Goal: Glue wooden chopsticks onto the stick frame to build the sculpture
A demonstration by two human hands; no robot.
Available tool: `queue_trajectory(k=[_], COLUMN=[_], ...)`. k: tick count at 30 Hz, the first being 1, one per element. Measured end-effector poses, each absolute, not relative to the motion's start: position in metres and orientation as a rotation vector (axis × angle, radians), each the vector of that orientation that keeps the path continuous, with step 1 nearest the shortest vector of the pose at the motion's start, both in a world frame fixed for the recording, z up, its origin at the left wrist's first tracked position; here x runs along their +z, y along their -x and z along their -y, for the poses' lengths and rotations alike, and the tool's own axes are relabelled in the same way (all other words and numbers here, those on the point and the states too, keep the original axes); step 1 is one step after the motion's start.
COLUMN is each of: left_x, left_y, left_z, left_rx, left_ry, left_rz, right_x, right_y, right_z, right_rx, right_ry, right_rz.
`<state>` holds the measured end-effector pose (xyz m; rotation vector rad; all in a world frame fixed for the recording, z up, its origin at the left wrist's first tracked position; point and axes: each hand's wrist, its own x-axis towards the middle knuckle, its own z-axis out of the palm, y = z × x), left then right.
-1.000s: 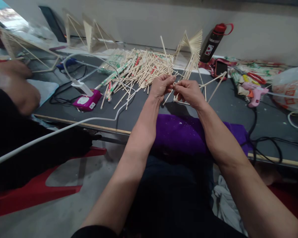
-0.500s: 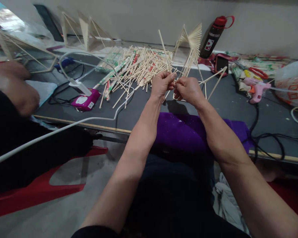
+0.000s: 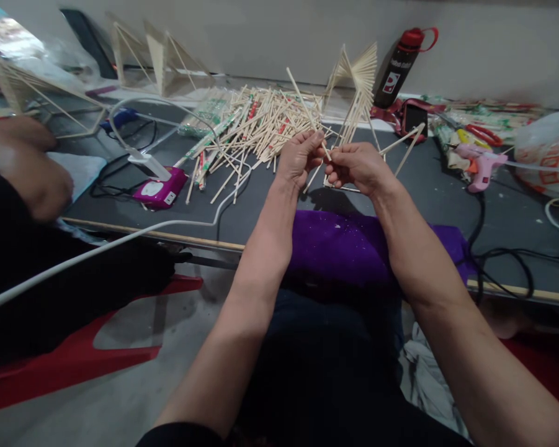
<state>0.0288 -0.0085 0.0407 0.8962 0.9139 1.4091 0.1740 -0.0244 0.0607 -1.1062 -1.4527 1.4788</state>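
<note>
A thin wooden chopstick (image 3: pixel 298 88) slants up and left from between my hands. My left hand (image 3: pixel 298 160) is closed around its lower part. At the lower tip, my right hand (image 3: pixel 359 166) pinches with thumb and fingers, close beside the left. Just beyond both hands stands a model of glued sticks (image 3: pixel 363 74), its sticks twisting like a fan. Part of its lower frame is hidden by my right hand. A large heap of loose chopsticks (image 3: pixel 265 127) lies behind my left hand.
A pink glue gun (image 3: pixel 482 164) and red-handled pliers (image 3: pixel 484 135) lie right, near a dark bottle (image 3: pixel 395 68). A purple power adapter (image 3: pixel 160 186) with a white cable (image 3: pixel 121 236) sits left. Purple cloth (image 3: pixel 337 245) covers the table edge. Another person's arm (image 3: pixel 32 161) rests far left.
The chopstick has tilted further left, and its lower tip now shows between my hands. My right hand has turned slightly, its fingers a little less curled.
</note>
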Motion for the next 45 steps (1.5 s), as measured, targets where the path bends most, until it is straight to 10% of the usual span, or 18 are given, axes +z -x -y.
queue_trajectory(k=[29,45], left_x=[0.044,0.035], left_y=[-0.031,-0.023], left_z=[0.011,-0.002], left_rx=[1.335,1.281], left_ry=[-0.933,-0.749], left_rz=[-1.007,-0.739], right_x=[0.051,0.058], right_y=[-0.176,-0.167], right_z=[0.020,0.030], right_rx=[0.962,1.234], right_ry=[1.152,1.060], right_rz=[1.901,1.694])
